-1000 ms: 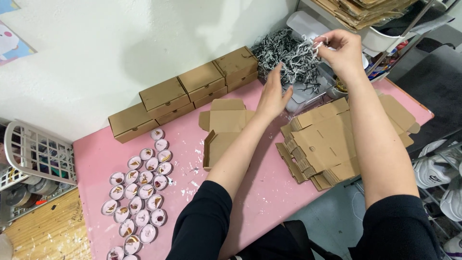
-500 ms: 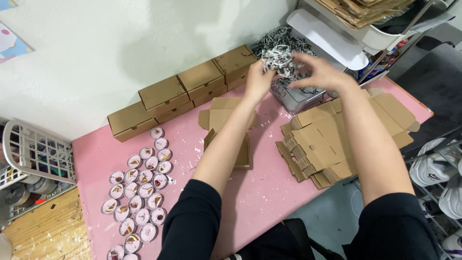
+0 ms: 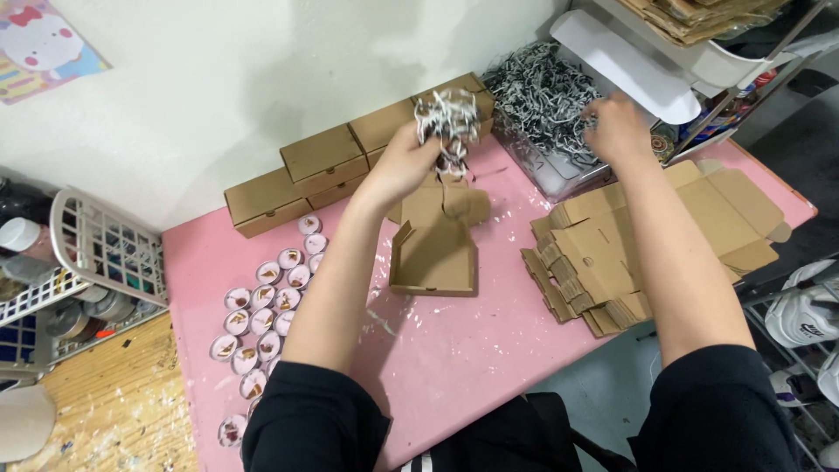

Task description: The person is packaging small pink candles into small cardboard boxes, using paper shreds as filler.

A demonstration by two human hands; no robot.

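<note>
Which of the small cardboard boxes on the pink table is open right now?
The open box lying alone mid-table, below the left hand holding shredded paper. The closed boxes stand in a row along the wall; the flat blanks are unfolded.

Bare pink desk (image 3: 489,350) along the near edge lies open — closed boxes (image 3: 325,162) wall the far edge, flat cardboard stack (image 3: 594,271) crowds the right.

Closed brown boxes (image 3: 323,162) line the pink table's (image 3: 454,367) back edge; round candles (image 3: 262,306) cluster near its left edge; flat cardboard blanks (image 3: 612,262) are stacked at the right.
</note>
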